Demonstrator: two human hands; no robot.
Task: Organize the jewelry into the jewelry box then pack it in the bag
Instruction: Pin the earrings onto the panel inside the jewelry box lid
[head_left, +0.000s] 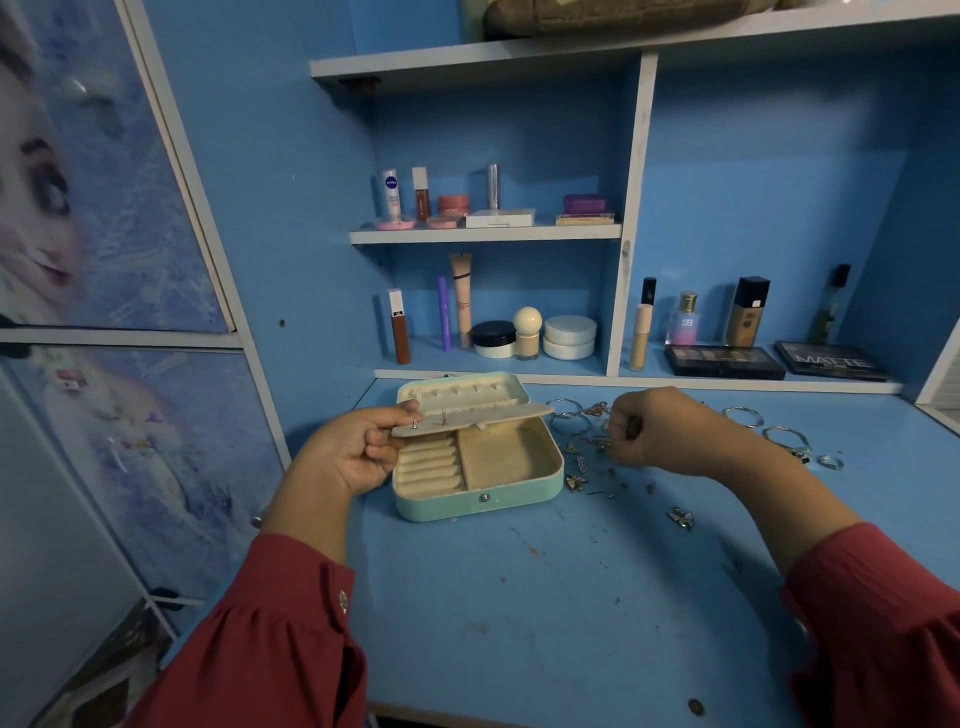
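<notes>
My left hand (358, 449) holds up the earring panel (470, 418) of the open jewelry box (478, 452); two studs sit in it. My right hand (654, 431) pinches jewelry (597, 447) on the bench (519, 597).

The jewelry box (480, 486) is a mint-green rounded case with a cream lining, lying open on the blue desk, its lid (462, 392) tilted back at the far side. Inside, ring rolls (430, 465) fill the left section; a plain compartment (506, 454) occupies the right. A cream earring panel (472, 418) is raised across the box, with two earring posts (429, 420) through it. Loose jewelry (587, 457) lies scattered to the right: bangles (569, 415), earrings and small pieces.
</notes>
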